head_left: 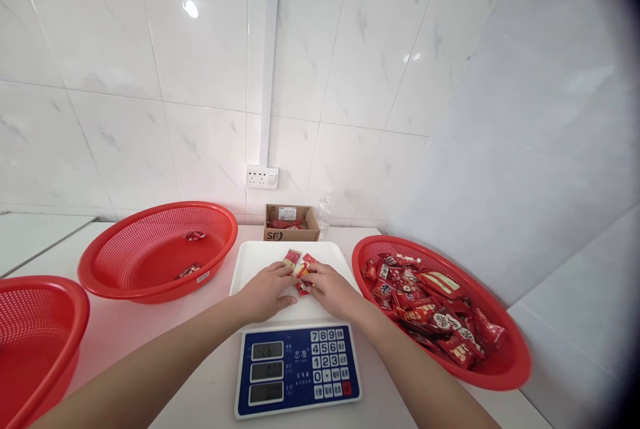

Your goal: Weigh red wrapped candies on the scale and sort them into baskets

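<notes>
Both my hands rest on the white weighing tray (260, 257) of an electronic scale (297, 369) with a blue keypad panel. My left hand (265, 290) lies knuckles up, its fingertips pinching small red and cream snack packets (299, 265). My right hand (331, 289) is curled over the same little cluster of packets from the right. Several packets lie together between the two hands near the tray's middle.
A red mesh basket (505, 365) at the right is full of red snack packets. Another red basket (155, 249) at the left holds two packets. A third red basket (35, 342) sits at the far left edge. A small cardboard box (291, 223) stands against the tiled wall.
</notes>
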Demonstrator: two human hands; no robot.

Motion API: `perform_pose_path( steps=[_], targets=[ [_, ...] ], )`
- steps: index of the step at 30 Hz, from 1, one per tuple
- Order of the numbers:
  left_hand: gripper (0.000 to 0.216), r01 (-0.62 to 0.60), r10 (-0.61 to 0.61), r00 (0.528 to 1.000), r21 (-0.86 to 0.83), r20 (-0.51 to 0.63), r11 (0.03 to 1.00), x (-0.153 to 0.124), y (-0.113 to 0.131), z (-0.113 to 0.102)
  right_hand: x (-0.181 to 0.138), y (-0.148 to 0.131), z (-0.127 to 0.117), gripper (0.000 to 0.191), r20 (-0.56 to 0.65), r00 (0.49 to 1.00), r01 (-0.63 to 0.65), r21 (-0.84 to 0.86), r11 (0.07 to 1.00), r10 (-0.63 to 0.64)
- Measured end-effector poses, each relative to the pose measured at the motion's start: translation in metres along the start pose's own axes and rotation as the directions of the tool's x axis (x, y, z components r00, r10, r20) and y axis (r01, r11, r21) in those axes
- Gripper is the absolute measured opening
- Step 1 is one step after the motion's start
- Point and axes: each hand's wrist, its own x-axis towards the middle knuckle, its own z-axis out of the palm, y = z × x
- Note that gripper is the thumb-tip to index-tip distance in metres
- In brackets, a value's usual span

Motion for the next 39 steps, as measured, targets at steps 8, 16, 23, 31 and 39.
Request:
perform_pose_path(
  steps=[8, 16, 23, 31, 39],
  targets=[
    [0.031, -0.054, 0.055, 0.998, -0.041, 0.033, 0.998, 0.002, -0.004, 0.001, 0.005, -0.001, -0.008, 0.028, 0.023, 0.996, 0.085, 0.033, 0.996, -0.085],
    [0.026, 0.009, -0.009, 1.000, -0.042, -0.001, 0.999, 0.004, -0.004, -0.003, 0.021, 0.022, -0.002, 0.027, -0.142, 0.981, -0.125, 0.047, 0.991, 0.130],
    [0.026, 0.094, -0.095, 0.995, -0.035, -0.022, 0.995, 0.016, -0.012, -0.005, 0.035, 0.030, -0.001, 0.026, -0.097, 0.993, -0.073, 0.008, 0.997, 0.073],
    [0.030, 0.083, -0.083, 0.997, -0.050, 0.000, 0.995, 0.023, -0.016, -0.002, 0.032, 0.022, -0.005, 0.033, -0.088, 0.995, 0.046, 0.053, 0.998, -0.041],
    [0.027, 0.098, -0.097, 0.995, -0.063, 0.013, 0.993, 0.031, -0.018, -0.006, 0.031, 0.027, -0.001, 0.032, -0.079, 0.994, 0.084, 0.092, 0.992, -0.077]
  ],
)
